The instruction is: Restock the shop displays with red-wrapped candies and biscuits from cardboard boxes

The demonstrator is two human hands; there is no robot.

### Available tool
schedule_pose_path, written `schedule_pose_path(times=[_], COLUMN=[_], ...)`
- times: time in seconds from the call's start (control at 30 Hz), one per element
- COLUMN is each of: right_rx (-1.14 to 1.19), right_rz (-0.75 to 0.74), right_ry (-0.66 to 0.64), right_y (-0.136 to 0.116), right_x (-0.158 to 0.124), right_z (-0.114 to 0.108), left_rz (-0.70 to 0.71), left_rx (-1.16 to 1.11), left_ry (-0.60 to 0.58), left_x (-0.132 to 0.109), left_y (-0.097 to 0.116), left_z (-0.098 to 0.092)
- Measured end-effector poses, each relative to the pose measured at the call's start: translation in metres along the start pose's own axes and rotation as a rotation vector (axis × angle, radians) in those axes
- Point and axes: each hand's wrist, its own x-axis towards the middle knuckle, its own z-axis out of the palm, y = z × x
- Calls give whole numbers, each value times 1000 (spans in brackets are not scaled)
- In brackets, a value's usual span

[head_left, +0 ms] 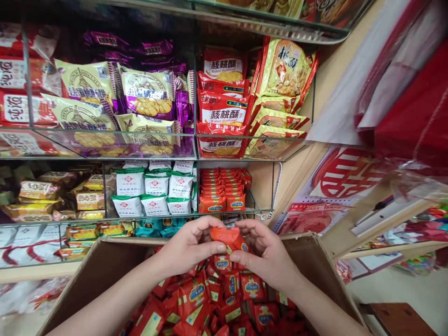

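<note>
My left hand (pixel 189 245) and my right hand (pixel 264 254) hold a small red wrapped snack packet (pixel 227 235) between them, thumbs on the near side. Below it a cardboard box (pixel 115 249) contains a loose heap of the same kind of red packets (pixel 196 291), with blue labels and yellowish patches. Just beyond my hands, a clear-walled shelf compartment has matching red packets (pixel 213 204) stacked in two columns, labels facing out. My fingertips are partly hidden behind the held packet.
White and green packets (pixel 157 191) fill the compartment to the left. Walnut shortbread packets (pixel 224 114) and yellow biscuit bags (pixel 287 70) stand on the shelf above, behind a clear front panel (pixel 150 144). Red and white wrapped goods (pixel 413 116) hang at the right. A brown wooden stool (pixel 399 319) is lower right.
</note>
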Motion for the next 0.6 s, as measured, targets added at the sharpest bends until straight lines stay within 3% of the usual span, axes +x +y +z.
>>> schedule_pose_path(times=[0.2, 0.3, 0.43, 0.5, 0.6], right_rx=[154, 126, -75, -252, -482], right_rz=[61, 27, -138, -223, -343], right_ry=[-47, 17, 169, 182, 145], right_y=[-7, -7, 1, 3, 0], right_x=[2, 2, -2, -2, 0], right_z=[3, 4, 4, 4, 8], left_rz=[67, 66, -67, -127, -81], left_rx=[-158, -143, -235, -206, -96], left_ry=[20, 20, 45, 41, 30], left_x=[-1, -1, -1, 0, 4], left_y=[-1, -1, 0, 1, 2], left_z=[-8, -9, -10, -9, -4])
